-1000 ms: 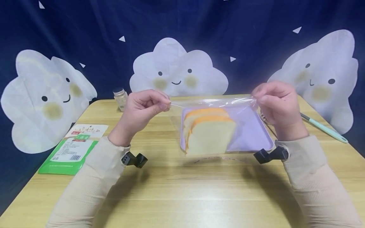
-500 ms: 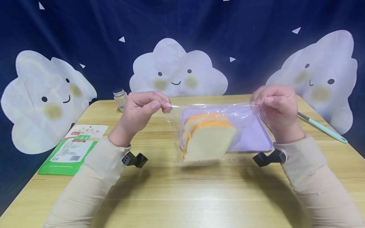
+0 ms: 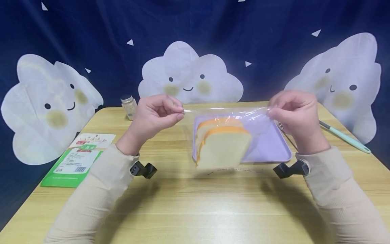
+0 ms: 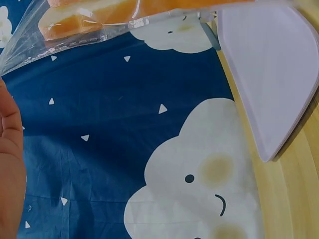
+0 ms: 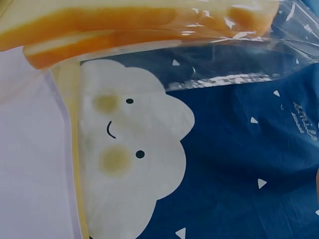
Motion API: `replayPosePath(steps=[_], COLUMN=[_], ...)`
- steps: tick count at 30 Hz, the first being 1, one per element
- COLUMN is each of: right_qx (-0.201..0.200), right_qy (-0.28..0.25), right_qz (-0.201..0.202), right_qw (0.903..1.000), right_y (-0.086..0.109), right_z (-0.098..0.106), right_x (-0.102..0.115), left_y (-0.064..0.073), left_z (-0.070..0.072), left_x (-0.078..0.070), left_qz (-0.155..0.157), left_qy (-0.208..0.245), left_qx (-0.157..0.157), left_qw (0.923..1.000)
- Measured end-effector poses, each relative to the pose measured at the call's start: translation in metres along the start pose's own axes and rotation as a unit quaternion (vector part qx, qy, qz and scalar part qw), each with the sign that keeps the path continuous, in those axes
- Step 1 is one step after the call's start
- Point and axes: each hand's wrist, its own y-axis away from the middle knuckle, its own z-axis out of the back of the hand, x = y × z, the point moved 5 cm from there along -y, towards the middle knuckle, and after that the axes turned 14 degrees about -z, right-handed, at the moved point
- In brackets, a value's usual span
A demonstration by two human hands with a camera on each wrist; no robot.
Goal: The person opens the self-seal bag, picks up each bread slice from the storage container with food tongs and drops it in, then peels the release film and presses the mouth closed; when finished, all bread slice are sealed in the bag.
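Observation:
My left hand [image 3: 153,117] pinches the left top corner of a clear plastic bag [image 3: 225,110] between thumb and fingers. The right top corner is pinched by my right hand [image 3: 295,117]. The bag's top edge is stretched straight between them. Inside stand bread slices [image 3: 223,149] with orange-brown crusts, leaning toward the bag's left side. They hang in front of a lilac tray [image 3: 268,149] and hide its left part. In the left wrist view the bread's crust [image 4: 119,15] shows through the film; only the edge of the left hand [image 4: 9,164] appears there.
A green and white packet [image 3: 73,162] lies at the left, with a small lidded jar [image 3: 129,107] behind it. To the right rest a mint-handled utensil [image 3: 347,137] and a thin metal piece [image 3: 289,139] partly behind the right hand. A thin tie strip [image 3: 234,169] lies before the tray.
The bag sagged half a second ago with both thumbs lifted; now the thumbs press the corners again and the top edge is taut. The bread has swung slightly and risen a little.

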Motion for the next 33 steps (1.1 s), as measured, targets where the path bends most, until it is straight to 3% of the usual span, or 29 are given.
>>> replayPosePath(steps=[9,14,18,20,22,26,31,33], right_qx=[-0.02,-0.045,-0.071,-0.075,-0.066,-0.053,-0.076,-0.097], right_qy=[0.073,0.114,0.183,0.247,0.321,0.442,0.524,0.531], right_qz=[-0.053,-0.061,-0.064,-0.065,-0.053,-0.003,0.032,0.024], right_qw=[0.9957,0.9907,0.9786,0.964,0.9434,0.8955,0.8478,0.8415], right_y=[0.006,0.006,0.006,0.006,0.004,0.0,-0.001,-0.001], right_z=[0.005,0.008,0.011,0.011,0.009,0.002,0.001,0.004], right_x=[-0.002,-0.003,-0.002,-0.001,0.001,0.002,0.0,-0.001], left_y=[0.001,0.002,0.001,-0.001,-0.002,-0.003,-0.003,-0.005], left_z=[0.005,0.005,0.004,0.003,0.003,0.003,-0.001,-0.002], left_x=[0.006,0.01,0.01,0.009,0.01,0.01,0.007,0.007], left_qz=[0.009,0.017,0.027,0.029,0.022,-0.025,-0.094,-0.102], left_qy=[-0.005,-0.015,-0.032,-0.047,-0.059,-0.089,-0.118,-0.125], left_qx=[-0.011,-0.025,-0.033,-0.034,-0.036,-0.038,-0.043,-0.042], left_qw=[0.9999,0.9994,0.9985,0.9979,0.9973,0.9949,0.9877,0.986])
